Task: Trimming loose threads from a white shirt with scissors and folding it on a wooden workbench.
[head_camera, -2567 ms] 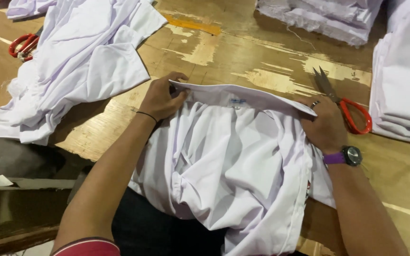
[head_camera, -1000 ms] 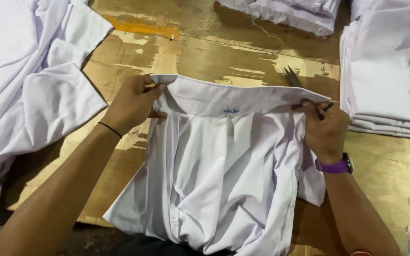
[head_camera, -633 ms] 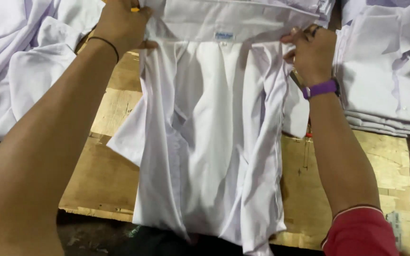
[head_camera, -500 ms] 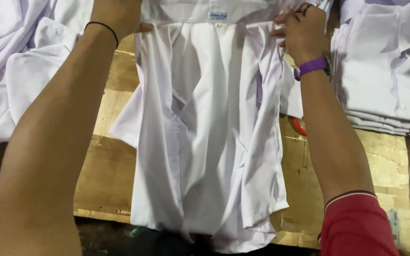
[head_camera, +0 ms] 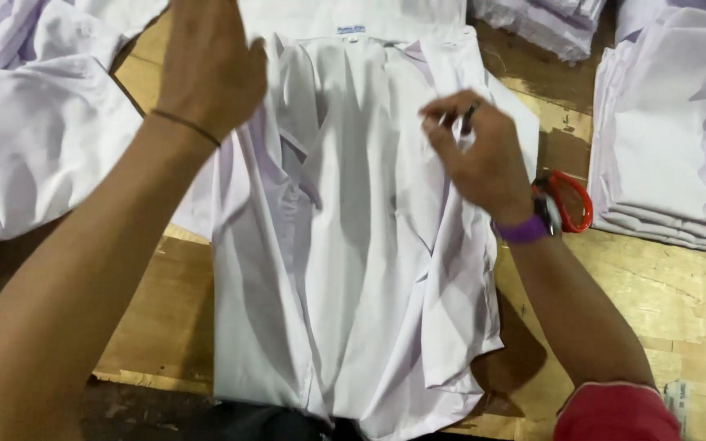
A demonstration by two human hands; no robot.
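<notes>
1. Right hand (head_camera: 484,159): fingers curled shut, pinching a fold of the white shirt (head_camera: 353,245) along its right front edge; a thin dark object shows between the fingertips, too small to identify. The pinch lifts the panel edge off the layer beneath. Purple wristband at the wrist.
2. Left hand (head_camera: 206,69): seen from the back, at the shirt's upper left by the collar, about 10 o'clock from the right hand. Whether it grips or only presses the cloth cannot be told. Thin dark band on the wrist.
3. White shirt: lying open, face up, collar at 12 o'clock, hem hanging over the near table edge at 6 o'clock; front panels loosely folded inward.
4. Red-handled scissors (head_camera: 569,200): flat on the wooden table (head_camera: 639,286), just behind the right wrist, at 3 o'clock of the shirt.
5. Stack of folded white garments (head_camera: 672,139): at 2 o'clock, edges squared.
6. Loose white garments (head_camera: 34,139): rumpled heap at 9 o'clock.
</notes>
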